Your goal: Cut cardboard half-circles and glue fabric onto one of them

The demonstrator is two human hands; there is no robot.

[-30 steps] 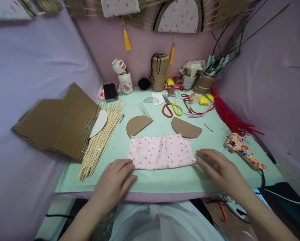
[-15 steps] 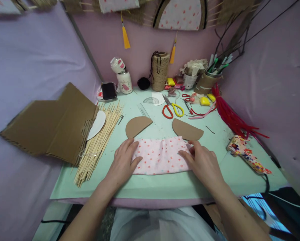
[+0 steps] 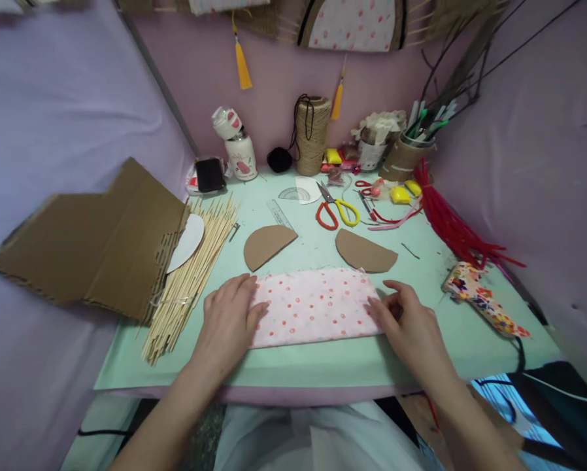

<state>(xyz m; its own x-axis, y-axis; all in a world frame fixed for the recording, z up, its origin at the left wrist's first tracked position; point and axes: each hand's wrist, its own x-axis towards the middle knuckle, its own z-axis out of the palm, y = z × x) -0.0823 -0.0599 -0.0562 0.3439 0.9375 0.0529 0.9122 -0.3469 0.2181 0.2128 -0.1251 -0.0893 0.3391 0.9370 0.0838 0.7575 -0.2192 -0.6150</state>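
Note:
A pale pink cloth with red dots (image 3: 316, 306) lies in front of me as a flat, folded rectangle. My left hand (image 3: 229, 314) rests palm down over its left end, fingers stretched out and thumb on the fabric. At the right end is my right hand (image 3: 408, 320); its thumb touches the cloth's edge, while the index finger is held apart and the other fingers are loosely curled. Just beyond the cloth lie two brown cardboard half-discs, a left one (image 3: 268, 246) and a right one (image 3: 365, 250).
To the left, folded cardboard (image 3: 92, 248) and a white half-disc (image 3: 188, 242) lie against bundled thin sticks (image 3: 188, 288). Scissors (image 3: 330, 208), a clear ruler (image 3: 280, 214) and a twine spool (image 3: 312, 137) are farther back. Red strips (image 3: 445, 219) and a flower-patterned glue gun (image 3: 484, 301) lie right.
The cloth has been spread smoother and wider. My left hand has shifted left and my right hand right, with the right index finger now lifted off the fabric.

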